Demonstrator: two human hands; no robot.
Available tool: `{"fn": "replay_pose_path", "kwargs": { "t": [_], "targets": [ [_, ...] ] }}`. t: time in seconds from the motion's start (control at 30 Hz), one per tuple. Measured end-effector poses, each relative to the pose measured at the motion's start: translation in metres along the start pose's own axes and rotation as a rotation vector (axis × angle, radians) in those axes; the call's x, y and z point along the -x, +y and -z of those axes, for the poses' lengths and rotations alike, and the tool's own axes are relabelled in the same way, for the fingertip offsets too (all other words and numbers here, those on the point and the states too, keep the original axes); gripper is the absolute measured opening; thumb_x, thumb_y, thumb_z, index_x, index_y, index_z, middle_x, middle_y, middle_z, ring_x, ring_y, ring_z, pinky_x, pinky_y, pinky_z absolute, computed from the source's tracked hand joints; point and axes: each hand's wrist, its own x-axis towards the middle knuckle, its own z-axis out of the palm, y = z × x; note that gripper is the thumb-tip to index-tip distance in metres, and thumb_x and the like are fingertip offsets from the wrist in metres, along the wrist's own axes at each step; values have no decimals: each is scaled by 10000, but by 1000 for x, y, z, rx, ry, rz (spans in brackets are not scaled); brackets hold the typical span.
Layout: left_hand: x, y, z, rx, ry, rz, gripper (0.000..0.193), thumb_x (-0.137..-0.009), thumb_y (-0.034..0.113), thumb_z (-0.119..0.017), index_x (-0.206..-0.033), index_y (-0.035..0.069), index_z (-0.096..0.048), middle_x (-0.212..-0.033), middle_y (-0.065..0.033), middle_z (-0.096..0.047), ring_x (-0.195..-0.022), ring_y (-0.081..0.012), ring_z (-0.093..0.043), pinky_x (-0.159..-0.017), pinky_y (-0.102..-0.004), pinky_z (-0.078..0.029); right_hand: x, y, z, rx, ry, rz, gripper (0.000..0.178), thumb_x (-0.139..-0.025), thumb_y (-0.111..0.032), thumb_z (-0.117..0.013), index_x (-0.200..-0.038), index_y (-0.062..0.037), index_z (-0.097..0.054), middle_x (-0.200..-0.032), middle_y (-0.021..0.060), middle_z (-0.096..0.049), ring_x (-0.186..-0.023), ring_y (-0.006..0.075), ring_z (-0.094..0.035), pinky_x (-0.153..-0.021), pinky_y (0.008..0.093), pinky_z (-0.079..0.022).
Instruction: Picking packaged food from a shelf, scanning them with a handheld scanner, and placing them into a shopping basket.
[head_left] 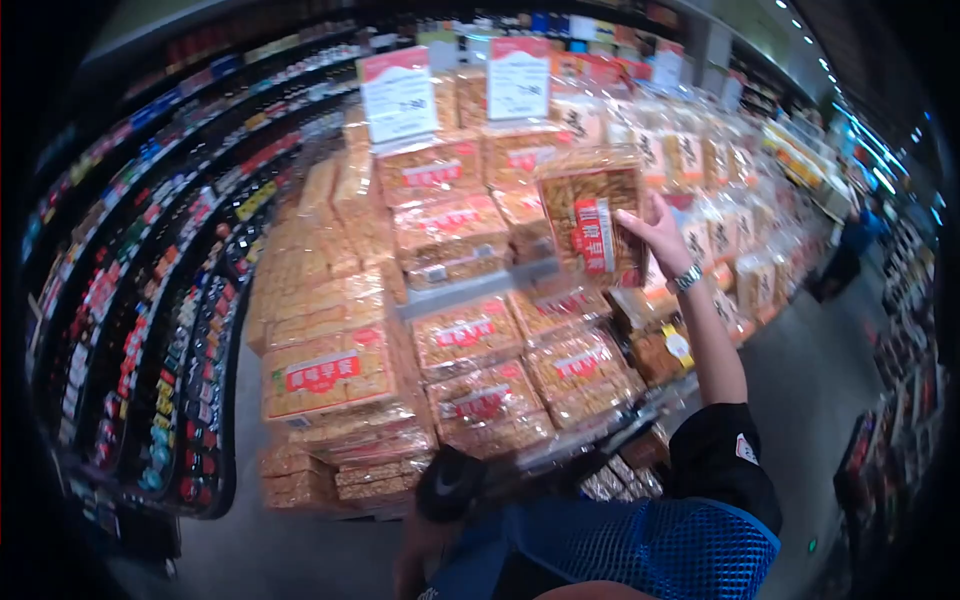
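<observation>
Brown packet (590, 222) in shiny film, red label in front, sits in the right hand (657, 240); grip closed on its right edge, thumb across the front face, other fingers mostly hidden behind. Packet lies left of the grip, long axis near upright, top tipped slightly left. Right hand is the near one; left hand can't be made out, so its state can't be told. Packet is up in front of the display, between upper stacks (450, 222) and lower stacks (578, 368); can't tell if its back touches any. Grey strip (470, 291) shows between those rows, ending just left of the packet's lower edge. White-wrapped packs (690, 155) crowd the right side, near the fingers. Widest room: grey floor (790, 375), right of the forearm, past the display's edge.
</observation>
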Motion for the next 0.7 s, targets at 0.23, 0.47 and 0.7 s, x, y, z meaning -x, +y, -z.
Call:
{"fn": "replay_pose_path", "kwargs": {
  "t": [0.23,0.47,0.7],
  "targets": [
    [-52,-4,5,-160,-559,-132,376,-834,73,-746,-1191,7,-649,-990,-53,-661,-698,-92,-610,-617,-247,-509,220,51,-2,-1170,61,-472,468,-1037,-376,-456,-1334,-26,-548,-1251,151,-656,-1100,267,-659,-941,420,-542],
    [-80,-1,-53,20,-869,145,280,-850,32,-704,-1124,-12,-670,-1101,-87,-669,-1020,-165,-637,-855,-281,-513,385,72,27,-1255,377,-568,451,-1007,-318,-544,-1330,-3,-543,-1229,154,-669,-1077,244,-677,-938,387,-547],
    [-63,-8,-146,-136,-697,262,308,-859,4,-716,-1158,-40,-652,-1059,-81,-695,-1017,-145,-649,-887,-302,-508,543,26,112,-491,952,-900,417,-938,-342,-651,-1146,19,-631,-1005,135,-725,-862,186,-725,-749,302,-585]
  ]
}}
